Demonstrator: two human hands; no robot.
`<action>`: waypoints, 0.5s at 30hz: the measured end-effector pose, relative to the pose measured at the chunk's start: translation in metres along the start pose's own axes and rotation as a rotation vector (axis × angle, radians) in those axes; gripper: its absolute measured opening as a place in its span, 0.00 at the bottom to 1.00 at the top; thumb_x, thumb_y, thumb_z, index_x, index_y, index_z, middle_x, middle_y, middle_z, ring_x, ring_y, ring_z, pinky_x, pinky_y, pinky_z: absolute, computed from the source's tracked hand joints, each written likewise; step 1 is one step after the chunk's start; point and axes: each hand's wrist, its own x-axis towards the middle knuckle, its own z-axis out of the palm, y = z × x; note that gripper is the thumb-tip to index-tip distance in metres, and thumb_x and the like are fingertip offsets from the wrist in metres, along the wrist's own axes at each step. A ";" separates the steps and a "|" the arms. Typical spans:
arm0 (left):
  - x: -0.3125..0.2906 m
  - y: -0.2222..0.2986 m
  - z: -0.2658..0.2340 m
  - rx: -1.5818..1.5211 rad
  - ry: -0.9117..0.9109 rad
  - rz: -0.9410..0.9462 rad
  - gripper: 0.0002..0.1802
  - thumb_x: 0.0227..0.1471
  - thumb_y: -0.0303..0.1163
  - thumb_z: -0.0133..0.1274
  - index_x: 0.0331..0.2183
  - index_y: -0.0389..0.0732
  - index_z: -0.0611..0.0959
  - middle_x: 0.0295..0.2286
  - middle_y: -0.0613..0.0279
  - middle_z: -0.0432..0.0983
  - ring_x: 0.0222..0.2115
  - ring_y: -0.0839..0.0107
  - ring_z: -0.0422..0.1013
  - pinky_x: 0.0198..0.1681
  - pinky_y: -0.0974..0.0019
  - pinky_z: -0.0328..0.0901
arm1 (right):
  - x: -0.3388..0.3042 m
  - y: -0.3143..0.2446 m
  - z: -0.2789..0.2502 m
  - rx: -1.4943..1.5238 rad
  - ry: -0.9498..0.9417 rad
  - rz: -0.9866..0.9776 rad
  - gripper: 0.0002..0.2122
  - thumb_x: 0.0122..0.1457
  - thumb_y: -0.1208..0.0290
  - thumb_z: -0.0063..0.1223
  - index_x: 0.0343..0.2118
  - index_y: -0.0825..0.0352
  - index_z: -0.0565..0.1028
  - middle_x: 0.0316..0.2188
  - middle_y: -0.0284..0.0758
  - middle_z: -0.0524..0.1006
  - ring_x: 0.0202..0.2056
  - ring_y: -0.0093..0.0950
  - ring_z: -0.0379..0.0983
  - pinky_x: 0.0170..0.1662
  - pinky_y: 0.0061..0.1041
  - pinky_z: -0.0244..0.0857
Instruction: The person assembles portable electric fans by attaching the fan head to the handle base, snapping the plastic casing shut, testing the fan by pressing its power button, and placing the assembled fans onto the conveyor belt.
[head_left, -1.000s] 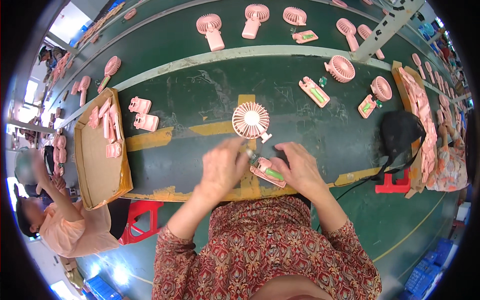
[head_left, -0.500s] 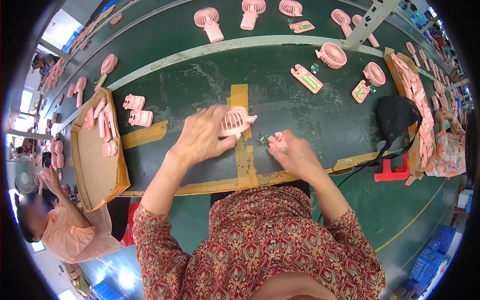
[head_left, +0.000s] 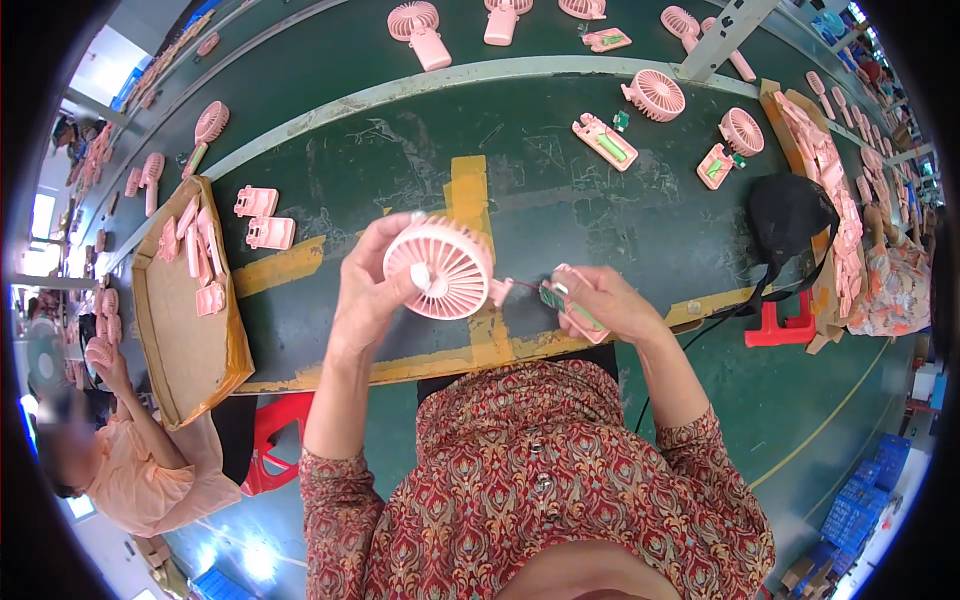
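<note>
My left hand [head_left: 368, 290] grips a round pink fan head [head_left: 455, 272], its slatted grille facing up and my thumb on its centre. A short neck points right from the fan head. In my right hand [head_left: 615, 302] is a pink handle half [head_left: 592, 330], tilted, with a green strip inside; its lower part pokes out beneath my fingers. A small green circuit board [head_left: 549, 296] sits at the handle's left end. Thin wires run across the gap between the neck and the board. Both parts are held above the table's near edge.
At left, a cardboard box [head_left: 165, 345] holds pink pieces, beside two pink handle shells [head_left: 270, 233]. Opened fans [head_left: 606, 142] lie at the far right. A black bag [head_left: 792, 225] stands near another box of pink parts [head_left: 825, 170]. A co-worker [head_left: 140, 465] sits at left.
My left hand has turned the fan head so its grille now faces up, and shifted it slightly left. My right hand has moved a little right and down, showing more of the handle half.
</note>
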 end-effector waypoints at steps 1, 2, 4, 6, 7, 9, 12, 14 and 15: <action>0.001 -0.003 0.010 -0.087 0.022 0.026 0.32 0.41 0.31 0.62 0.49 0.34 0.70 0.41 0.57 0.73 0.42 0.71 0.70 0.48 0.66 0.64 | -0.001 -0.007 0.005 0.024 -0.041 0.088 0.18 0.60 0.54 0.46 0.36 0.67 0.74 0.19 0.31 0.73 0.21 0.18 0.71 0.22 0.16 0.64; 0.002 -0.004 0.021 -0.075 0.028 0.040 0.33 0.44 0.33 0.60 0.51 0.34 0.69 0.42 0.56 0.73 0.43 0.70 0.70 0.49 0.66 0.64 | 0.000 -0.004 0.010 0.028 -0.043 0.093 0.18 0.60 0.54 0.46 0.36 0.67 0.74 0.19 0.31 0.73 0.21 0.18 0.71 0.22 0.16 0.64; 0.005 -0.008 0.032 -0.043 -0.002 0.032 0.31 0.46 0.32 0.59 0.51 0.34 0.69 0.42 0.56 0.73 0.43 0.71 0.70 0.48 0.66 0.64 | 0.002 0.001 0.017 -0.074 -0.128 -0.043 0.14 0.59 0.58 0.51 0.34 0.67 0.75 0.18 0.30 0.73 0.21 0.18 0.70 0.23 0.16 0.64; 0.008 -0.012 0.037 0.049 0.016 -0.001 0.28 0.48 0.30 0.57 0.51 0.34 0.70 0.40 0.57 0.74 0.41 0.73 0.70 0.47 0.68 0.64 | -0.002 -0.003 0.023 -0.078 -0.153 -0.066 0.13 0.57 0.62 0.54 0.36 0.68 0.74 0.19 0.30 0.73 0.22 0.18 0.70 0.26 0.17 0.66; 0.008 -0.015 0.037 0.107 0.028 -0.015 0.28 0.48 0.30 0.57 0.51 0.34 0.70 0.40 0.58 0.74 0.41 0.74 0.70 0.46 0.69 0.64 | -0.005 -0.004 0.027 0.018 -0.161 -0.080 0.13 0.58 0.63 0.53 0.38 0.68 0.73 0.21 0.30 0.74 0.23 0.17 0.70 0.25 0.17 0.65; 0.009 -0.016 0.040 0.134 0.028 -0.019 0.27 0.48 0.30 0.56 0.51 0.33 0.70 0.40 0.58 0.74 0.40 0.75 0.69 0.45 0.70 0.64 | -0.007 -0.004 0.032 0.162 -0.184 -0.089 0.13 0.58 0.63 0.52 0.40 0.68 0.72 0.24 0.30 0.74 0.25 0.17 0.71 0.27 0.17 0.66; 0.009 -0.017 0.043 0.201 0.054 -0.006 0.26 0.49 0.29 0.55 0.50 0.33 0.70 0.40 0.59 0.74 0.39 0.76 0.69 0.45 0.71 0.64 | -0.010 -0.004 0.036 0.209 -0.145 -0.089 0.14 0.58 0.63 0.53 0.40 0.68 0.72 0.24 0.30 0.74 0.25 0.17 0.71 0.28 0.17 0.67; 0.010 -0.017 0.045 0.192 0.078 -0.012 0.26 0.49 0.29 0.55 0.50 0.34 0.70 0.39 0.59 0.74 0.38 0.76 0.70 0.44 0.71 0.64 | -0.012 -0.002 0.038 0.213 -0.141 -0.119 0.14 0.57 0.63 0.54 0.39 0.68 0.72 0.24 0.30 0.74 0.25 0.17 0.71 0.28 0.17 0.67; 0.010 -0.018 0.045 0.194 0.078 -0.014 0.26 0.49 0.29 0.55 0.50 0.34 0.70 0.39 0.59 0.74 0.38 0.76 0.70 0.44 0.71 0.64 | -0.013 -0.001 0.039 0.215 -0.140 -0.149 0.14 0.57 0.62 0.54 0.39 0.68 0.72 0.24 0.29 0.74 0.24 0.18 0.71 0.28 0.17 0.67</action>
